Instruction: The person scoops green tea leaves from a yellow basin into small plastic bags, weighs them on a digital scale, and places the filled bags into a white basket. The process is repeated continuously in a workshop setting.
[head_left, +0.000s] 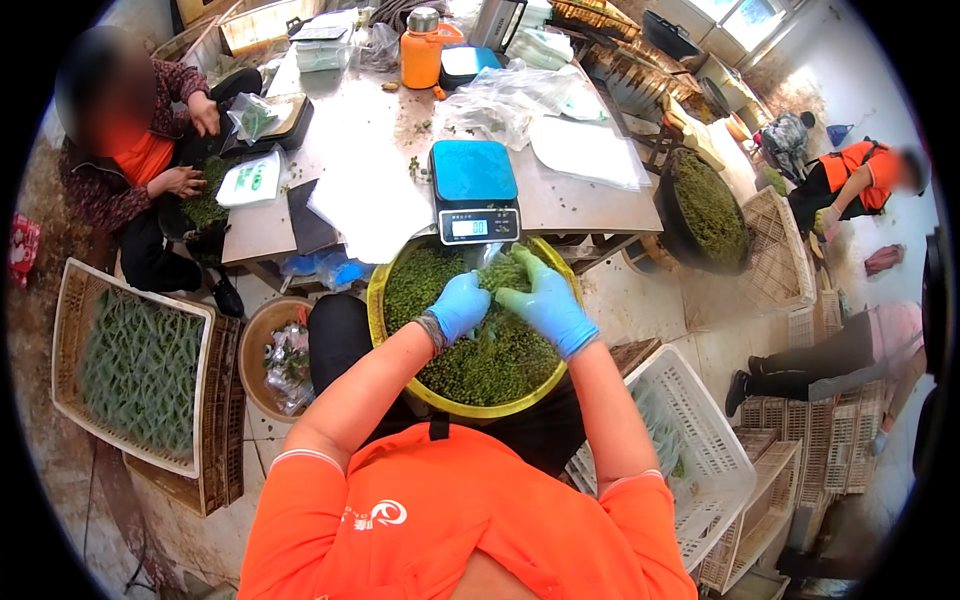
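Note:
A yellow-rimmed tub full of small green berries, which look like green peppercorns, sits in front of me. Over it, my left hand, in a blue glove, is closed on a clear plastic bag. My right hand, also gloved, curls its fingers round a clump of the green peppercorns at the bag. Fingers hide part of the bag and its opening. Just beyond the tub, a digital scale with a blue pan and lit display stands on the table edge.
The table bears white sheets, plastic bags and an orange flask. Crates stand at left, with another crate at right. A co-worker sits at left; others work at far right.

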